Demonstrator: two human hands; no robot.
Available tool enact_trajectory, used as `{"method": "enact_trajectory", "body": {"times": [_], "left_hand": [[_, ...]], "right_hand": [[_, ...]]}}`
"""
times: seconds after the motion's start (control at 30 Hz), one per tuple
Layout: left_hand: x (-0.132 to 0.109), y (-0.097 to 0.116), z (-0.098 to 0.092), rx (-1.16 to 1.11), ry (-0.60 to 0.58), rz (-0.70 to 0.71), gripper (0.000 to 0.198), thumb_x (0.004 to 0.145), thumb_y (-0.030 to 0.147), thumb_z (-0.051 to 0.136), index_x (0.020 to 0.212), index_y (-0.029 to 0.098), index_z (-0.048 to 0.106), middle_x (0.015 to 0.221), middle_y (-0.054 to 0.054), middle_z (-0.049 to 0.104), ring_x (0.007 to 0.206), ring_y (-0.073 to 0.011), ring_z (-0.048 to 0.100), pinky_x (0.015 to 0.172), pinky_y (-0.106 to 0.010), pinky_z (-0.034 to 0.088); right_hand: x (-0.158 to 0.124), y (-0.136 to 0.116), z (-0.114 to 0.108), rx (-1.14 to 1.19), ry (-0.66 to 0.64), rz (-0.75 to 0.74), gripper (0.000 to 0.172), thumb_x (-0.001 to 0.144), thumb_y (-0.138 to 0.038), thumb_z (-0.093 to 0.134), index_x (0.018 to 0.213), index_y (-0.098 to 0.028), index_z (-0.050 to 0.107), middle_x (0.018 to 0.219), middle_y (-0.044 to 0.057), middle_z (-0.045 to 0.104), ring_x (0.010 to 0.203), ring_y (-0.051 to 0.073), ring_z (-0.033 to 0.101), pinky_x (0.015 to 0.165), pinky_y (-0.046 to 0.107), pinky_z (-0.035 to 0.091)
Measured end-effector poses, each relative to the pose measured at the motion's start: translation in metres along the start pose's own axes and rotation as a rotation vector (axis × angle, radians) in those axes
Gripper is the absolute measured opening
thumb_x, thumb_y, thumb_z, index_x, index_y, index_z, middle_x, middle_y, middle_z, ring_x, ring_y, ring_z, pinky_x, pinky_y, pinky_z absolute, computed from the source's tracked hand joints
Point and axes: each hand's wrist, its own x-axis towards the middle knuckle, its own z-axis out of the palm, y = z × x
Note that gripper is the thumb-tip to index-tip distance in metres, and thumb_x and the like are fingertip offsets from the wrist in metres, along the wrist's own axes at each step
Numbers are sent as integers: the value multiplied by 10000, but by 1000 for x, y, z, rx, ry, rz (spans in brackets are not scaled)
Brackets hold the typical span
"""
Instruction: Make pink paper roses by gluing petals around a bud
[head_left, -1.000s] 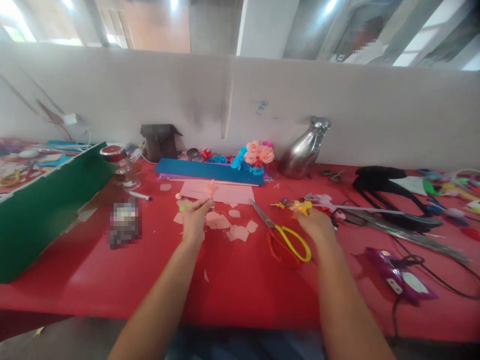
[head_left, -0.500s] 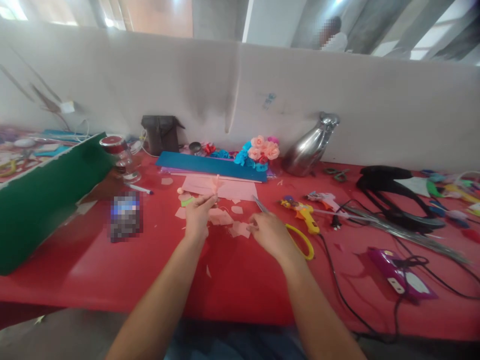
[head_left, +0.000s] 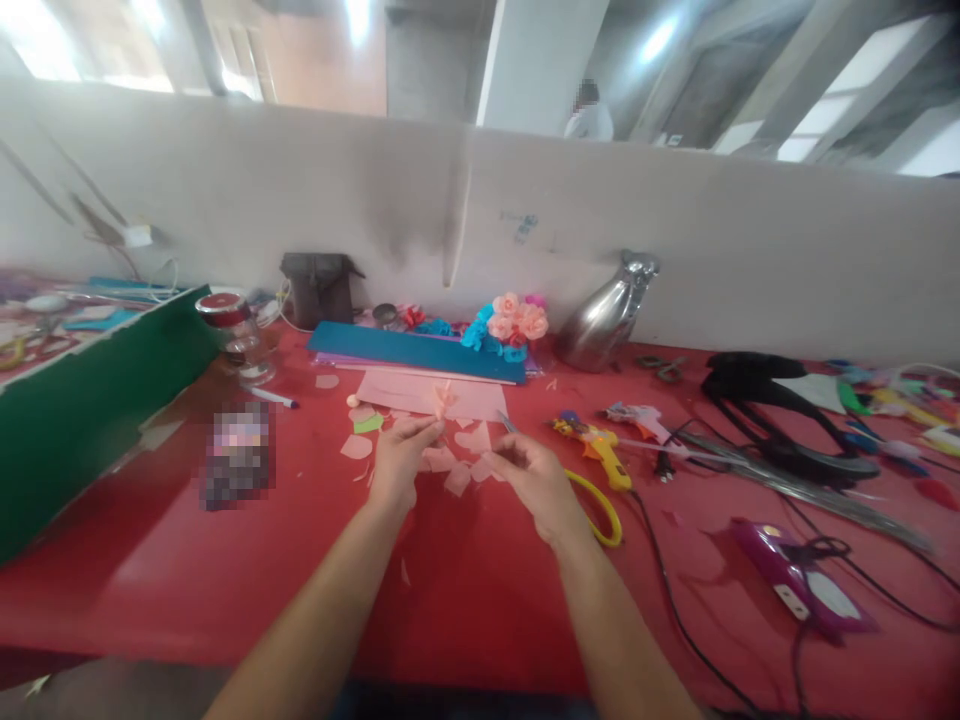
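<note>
In the head view, my left hand [head_left: 399, 465] pinches the lower end of a small pink paper flower [head_left: 444, 399], which stands up above the fingertips. My right hand [head_left: 537, 482] has thumb and fingers closed on the edge of a pink paper petal [head_left: 474, 438]. Loose pink paper petals [head_left: 457, 479] lie scattered on the red table below and between both hands. Partly hidden behind my right hand are scissors with a yellow handle [head_left: 613, 518]. A flat pink paper sheet [head_left: 397, 392] lies just beyond the hands, near a green paper piece [head_left: 368, 423].
Blue sheets [head_left: 405, 348] and a bunch of paper flowers [head_left: 517, 322] lie at the back, beside a metal jug [head_left: 606, 318]. Right are a yellow glue gun [head_left: 609, 458], cords and a purple power strip [head_left: 814, 585]. A glass jar [head_left: 244, 345] and green board [head_left: 97, 410] are left.
My right hand has lifted a pink petal from the scattered pieces. My left hand still holds the flower, which looks more opened to view. The camera has tilted up slightly.
</note>
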Motion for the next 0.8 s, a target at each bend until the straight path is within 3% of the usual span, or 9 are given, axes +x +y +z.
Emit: {"method": "enact_trajectory", "body": {"times": [0.1,0.2,0.47,0.8], "left_hand": [[0,-4,2,4,-34,8,261,547,326,790,710,131,733,602,-24,630,566,-109,534,558,-227,411],[-1,-5,4,-10,-21,8,277,543,325,795,733,132,739,630,-31,648,574,-111,549,552,-225,415],[-4,-5,8,-87,-51,-2,249,537,285,799,743,153,750,677,-29,691,600,-107,583,608,-228,447],[-1,-9,6,-112,-83,-5,273,555,307,803,769,145,751,733,-49,713,639,-112,603,657,-230,465]], "right_hand": [[4,-7,11,223,103,50,254,609,-384,732,714,-177,629,688,9,631,655,165,555,623,274,417],[7,-8,25,283,208,65,265,591,-371,746,744,-170,664,708,20,651,666,171,559,626,281,425],[8,-5,46,196,220,-48,169,676,-358,680,725,-196,683,719,22,684,670,184,589,635,290,436],[2,-7,54,127,399,-160,234,768,-415,602,782,-188,655,759,49,682,698,192,598,651,296,442]]}}
